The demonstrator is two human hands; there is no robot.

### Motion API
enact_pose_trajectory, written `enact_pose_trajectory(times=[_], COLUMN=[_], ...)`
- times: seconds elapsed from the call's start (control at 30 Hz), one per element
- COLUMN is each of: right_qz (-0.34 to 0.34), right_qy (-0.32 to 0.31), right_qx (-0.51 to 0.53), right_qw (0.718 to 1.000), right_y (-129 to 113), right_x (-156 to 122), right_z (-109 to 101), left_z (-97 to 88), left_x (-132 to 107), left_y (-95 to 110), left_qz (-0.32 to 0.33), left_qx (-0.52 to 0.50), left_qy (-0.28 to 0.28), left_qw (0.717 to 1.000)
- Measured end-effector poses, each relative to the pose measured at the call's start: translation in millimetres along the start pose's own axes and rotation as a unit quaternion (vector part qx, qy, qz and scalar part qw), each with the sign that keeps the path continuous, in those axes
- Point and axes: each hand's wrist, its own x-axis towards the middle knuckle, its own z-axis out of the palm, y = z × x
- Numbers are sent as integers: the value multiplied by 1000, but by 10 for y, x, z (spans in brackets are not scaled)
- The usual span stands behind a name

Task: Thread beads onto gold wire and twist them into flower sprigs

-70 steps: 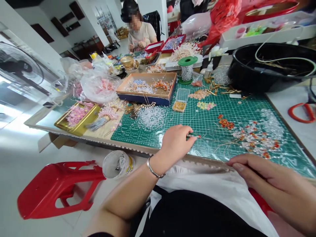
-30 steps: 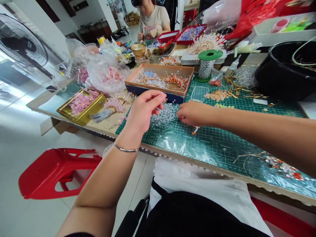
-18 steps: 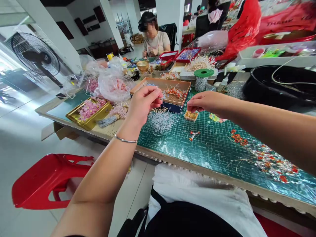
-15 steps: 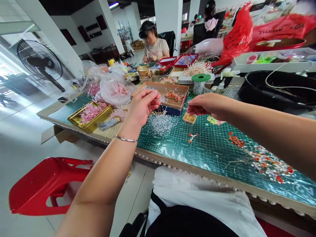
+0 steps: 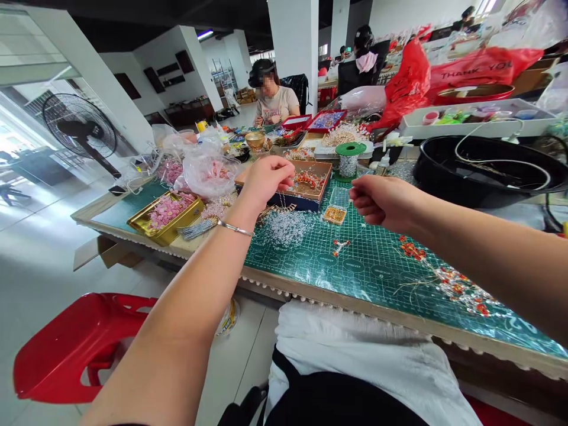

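My left hand (image 5: pixel 269 180) is raised over the clear beads, thumb and fingers pinched together; what they hold is too fine to make out. To the right, my right hand (image 5: pixel 377 200) hovers above the green cutting mat (image 5: pixel 310 263) with curled, closed fingers, their content hidden. Just left of it lies a small clear box of gold beads (image 5: pixel 335 215), lid open. A pile of clear beads (image 5: pixel 286 228) spreads below my left hand. Nearer me lies a small red-and-clear beaded sprig (image 5: pixel 341 247). Red beaded sprigs (image 5: pixel 412 248) and a clear-and-red beaded bunch (image 5: pixel 464 289) lie under my right forearm.
Behind my hands stand an open box (image 5: pixel 317 202) with a red beaded piece and a spool of silvery trim (image 5: pixel 348 163). A gold tray (image 5: pixel 177 228) of pink pieces sits left, a black basin (image 5: pixel 465 192) right. Another person (image 5: pixel 277 100) sits across the table.
My right hand has moved off the gold bead box, now beside it, so the box and its open lid show. My left hand stays pinched. The view has shifted slightly.
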Motion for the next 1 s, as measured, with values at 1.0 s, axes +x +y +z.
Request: enact_pose_trajectory(times=[1.0], right_qz=[116], right_qy=[-205], right_qx=[299], right_qw=[925], right_y=[1204], right_x=[-1635], right_z=[190], left_z=[697], left_x=[-1593], left_y=[90], left_qz=[-260], left_qx=[-262], left_qy=[-192], left_qw=[909])
